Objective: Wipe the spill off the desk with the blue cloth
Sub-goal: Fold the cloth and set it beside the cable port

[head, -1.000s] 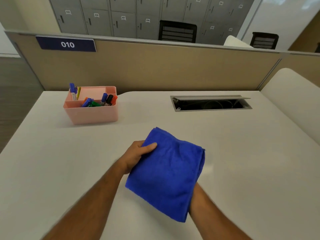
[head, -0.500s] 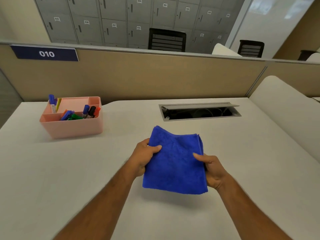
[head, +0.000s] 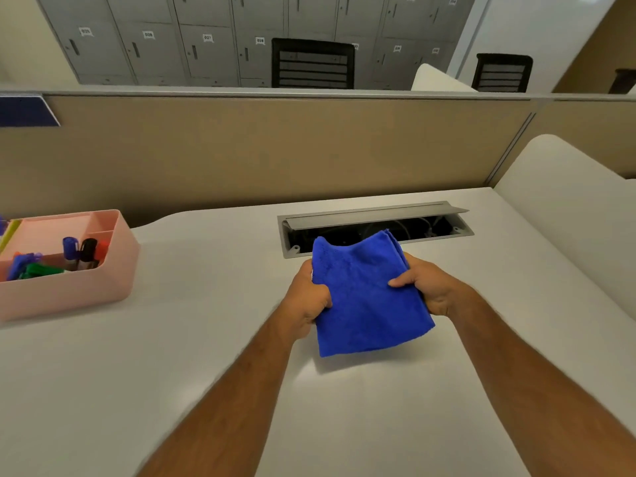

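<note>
**Blue cloth gripped by both hands above the desk**

The grey lockers (head: pixel 206 46) behind the partition (head: pixel 275 149) carry small number tags; "027" and "028" can be made out, the rest are too blurred; the dark blue sign (head: pixel 24 111) at the left edge is cut off and shows no digits now, whereas half a second ago it read "010"; the left hand (head: pixel 309 297) is closed on the left edge of the folded blue cloth (head: pixel 364 297), thumb on top; the right hand (head: pixel 426 287) is closed on the right edge, thumb pressed across the front; the cloth hangs between them, clear of the white desk (head: pixel 172 356), its top edge overlapping the open cable tray (head: pixel 375 225) in view; since the earlier frame the cloth and hands sit closer to that tray, and the pink organiser (head: pixel 86 287) with its markers (head: pixel 82 253) has slid towards the left border as the camera swung right.
</note>
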`<action>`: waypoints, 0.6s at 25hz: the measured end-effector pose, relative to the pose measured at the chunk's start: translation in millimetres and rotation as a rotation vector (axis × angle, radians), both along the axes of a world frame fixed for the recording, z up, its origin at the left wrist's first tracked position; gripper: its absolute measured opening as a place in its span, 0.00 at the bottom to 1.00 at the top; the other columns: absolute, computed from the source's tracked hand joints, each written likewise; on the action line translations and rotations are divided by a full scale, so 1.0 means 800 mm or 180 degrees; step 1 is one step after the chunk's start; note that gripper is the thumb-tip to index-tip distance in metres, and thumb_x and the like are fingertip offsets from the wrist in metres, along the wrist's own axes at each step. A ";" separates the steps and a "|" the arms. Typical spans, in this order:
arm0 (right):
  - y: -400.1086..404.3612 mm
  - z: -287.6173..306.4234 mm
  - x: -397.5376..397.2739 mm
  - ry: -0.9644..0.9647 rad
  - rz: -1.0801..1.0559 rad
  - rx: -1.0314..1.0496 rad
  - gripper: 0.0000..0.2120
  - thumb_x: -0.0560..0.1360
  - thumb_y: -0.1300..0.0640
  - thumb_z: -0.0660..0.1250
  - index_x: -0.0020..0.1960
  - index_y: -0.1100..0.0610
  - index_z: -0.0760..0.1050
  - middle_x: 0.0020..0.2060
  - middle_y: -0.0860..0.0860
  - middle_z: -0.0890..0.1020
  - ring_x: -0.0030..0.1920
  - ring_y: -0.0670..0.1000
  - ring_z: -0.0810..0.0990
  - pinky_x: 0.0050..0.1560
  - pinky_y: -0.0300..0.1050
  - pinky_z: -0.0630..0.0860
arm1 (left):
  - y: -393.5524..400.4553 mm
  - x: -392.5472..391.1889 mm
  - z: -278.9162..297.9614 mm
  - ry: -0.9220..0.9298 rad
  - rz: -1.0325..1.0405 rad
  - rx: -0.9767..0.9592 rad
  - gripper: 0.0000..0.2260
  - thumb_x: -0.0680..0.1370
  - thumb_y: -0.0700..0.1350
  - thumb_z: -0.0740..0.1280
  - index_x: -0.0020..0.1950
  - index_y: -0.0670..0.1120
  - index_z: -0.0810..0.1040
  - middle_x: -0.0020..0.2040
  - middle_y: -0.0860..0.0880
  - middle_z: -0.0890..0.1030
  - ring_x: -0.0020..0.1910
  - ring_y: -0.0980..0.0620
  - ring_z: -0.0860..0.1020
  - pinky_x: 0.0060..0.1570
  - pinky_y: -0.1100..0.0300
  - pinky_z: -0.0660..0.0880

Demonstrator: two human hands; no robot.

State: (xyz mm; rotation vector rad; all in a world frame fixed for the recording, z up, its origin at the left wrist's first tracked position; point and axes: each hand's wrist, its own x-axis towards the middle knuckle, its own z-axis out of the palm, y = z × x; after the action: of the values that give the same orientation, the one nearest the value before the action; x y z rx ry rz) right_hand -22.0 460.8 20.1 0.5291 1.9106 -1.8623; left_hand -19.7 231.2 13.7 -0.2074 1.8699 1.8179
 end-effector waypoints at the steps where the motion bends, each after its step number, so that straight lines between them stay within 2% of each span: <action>1: 0.007 -0.002 -0.010 -0.0021 -0.0001 0.0086 0.21 0.75 0.71 0.66 0.62 0.50 0.75 0.57 0.55 0.82 0.53 0.59 0.82 0.45 0.53 0.81 | 0.011 -0.010 -0.004 -0.0032 0.0021 -0.0007 0.27 0.72 0.24 0.58 0.51 0.59 0.70 0.52 0.51 0.77 0.54 0.44 0.77 0.59 0.39 0.78; 4: 0.029 -0.013 -0.035 -0.0071 -0.0075 0.0317 0.20 0.76 0.71 0.66 0.60 0.50 0.74 0.55 0.54 0.81 0.52 0.57 0.81 0.44 0.52 0.81 | 0.042 -0.033 -0.022 -0.0064 0.0060 -0.0016 0.27 0.73 0.25 0.60 0.53 0.58 0.68 0.52 0.51 0.76 0.55 0.43 0.77 0.58 0.40 0.79; 8: 0.051 -0.029 -0.057 -0.0096 -0.0098 0.0859 0.21 0.76 0.70 0.66 0.64 0.52 0.73 0.56 0.53 0.80 0.53 0.58 0.80 0.47 0.54 0.80 | 0.066 -0.053 -0.044 -0.0058 0.0054 -0.0105 0.32 0.73 0.27 0.66 0.70 0.52 0.65 0.54 0.51 0.75 0.53 0.46 0.77 0.53 0.46 0.81; 11: 0.054 -0.036 -0.067 0.0013 -0.0065 0.1408 0.22 0.76 0.67 0.68 0.65 0.49 0.72 0.55 0.51 0.80 0.52 0.56 0.80 0.48 0.53 0.80 | 0.069 -0.061 -0.057 0.0170 0.0080 -0.0624 0.33 0.71 0.35 0.75 0.72 0.49 0.66 0.64 0.47 0.76 0.58 0.44 0.78 0.56 0.46 0.80; 15: 0.054 -0.045 -0.067 0.0404 0.0400 0.2968 0.32 0.72 0.60 0.75 0.72 0.52 0.67 0.59 0.53 0.79 0.52 0.54 0.78 0.51 0.49 0.77 | 0.049 -0.060 -0.058 0.0778 0.0035 -0.1616 0.31 0.74 0.48 0.75 0.74 0.47 0.66 0.66 0.45 0.78 0.61 0.44 0.78 0.59 0.52 0.77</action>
State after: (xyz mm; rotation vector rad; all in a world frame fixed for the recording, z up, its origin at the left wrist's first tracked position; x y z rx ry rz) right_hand -75.4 503.7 -15.8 0.5341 2.7674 -0.8460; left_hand -68.0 270.7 -32.4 -0.1769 2.4856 1.3907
